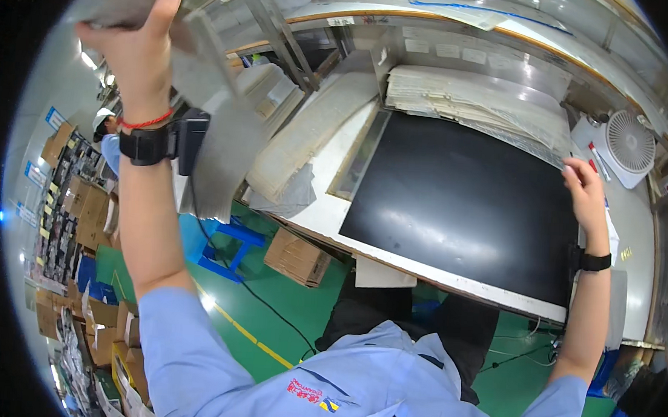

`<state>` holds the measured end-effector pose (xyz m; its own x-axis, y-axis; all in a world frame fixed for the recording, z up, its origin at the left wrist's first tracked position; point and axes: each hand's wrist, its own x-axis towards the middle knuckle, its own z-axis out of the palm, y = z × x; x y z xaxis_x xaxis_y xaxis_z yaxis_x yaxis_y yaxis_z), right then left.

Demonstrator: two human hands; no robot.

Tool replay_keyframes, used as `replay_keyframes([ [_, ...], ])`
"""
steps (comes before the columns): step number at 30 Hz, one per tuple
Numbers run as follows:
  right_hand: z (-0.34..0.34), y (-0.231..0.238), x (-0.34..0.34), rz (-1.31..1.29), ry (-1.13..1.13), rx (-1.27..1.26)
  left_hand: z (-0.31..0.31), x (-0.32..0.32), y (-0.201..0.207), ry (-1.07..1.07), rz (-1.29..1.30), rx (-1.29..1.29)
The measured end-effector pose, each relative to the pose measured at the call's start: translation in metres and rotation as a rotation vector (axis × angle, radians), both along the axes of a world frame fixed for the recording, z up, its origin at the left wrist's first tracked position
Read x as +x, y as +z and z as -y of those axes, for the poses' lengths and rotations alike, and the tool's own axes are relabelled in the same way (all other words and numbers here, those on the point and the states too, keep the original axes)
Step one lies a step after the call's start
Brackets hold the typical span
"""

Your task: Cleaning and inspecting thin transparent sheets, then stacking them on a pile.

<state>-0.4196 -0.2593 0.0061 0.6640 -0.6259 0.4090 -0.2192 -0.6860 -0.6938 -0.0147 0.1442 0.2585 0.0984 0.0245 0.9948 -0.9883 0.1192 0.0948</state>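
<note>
My left hand (136, 55) is raised at the upper left, with its thumb up and its fingers closed on a thin grey sheet (228, 139). The sheet is blurred and hangs down beside my forearm; its upper part runs out of the picture. A large flat black panel (463, 200) lies on the white workbench (326, 216) in front of me. Over the panel's right edge, my right hand (588, 193) has its fingers bent together near the tips. What they hold, if anything, is too small to make out.
A stack of translucent sheets (476, 99) lies behind the panel, and more sheets (308, 132) lie left of it. At the right stands a white fan (630, 145) near a red marker (596, 156). A carton (297, 257) and a blue stool (230, 248) are on the floor.
</note>
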Motion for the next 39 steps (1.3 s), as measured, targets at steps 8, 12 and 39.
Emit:
replay_keyframes([
  [8,-0.193,0.053,0.024,0.075,0.186,-0.531,0.124,-0.134,-0.105,-0.913,-0.673,-0.152],
  [12,-0.198,0.023,0.022,0.020,0.010,-0.704,0.145,-0.156,-0.193,-1.171,-0.974,-0.141],
  [39,-0.134,0.027,0.028,-0.519,0.522,-0.311,0.097,-0.057,-0.286,-1.219,-1.256,1.249],
])
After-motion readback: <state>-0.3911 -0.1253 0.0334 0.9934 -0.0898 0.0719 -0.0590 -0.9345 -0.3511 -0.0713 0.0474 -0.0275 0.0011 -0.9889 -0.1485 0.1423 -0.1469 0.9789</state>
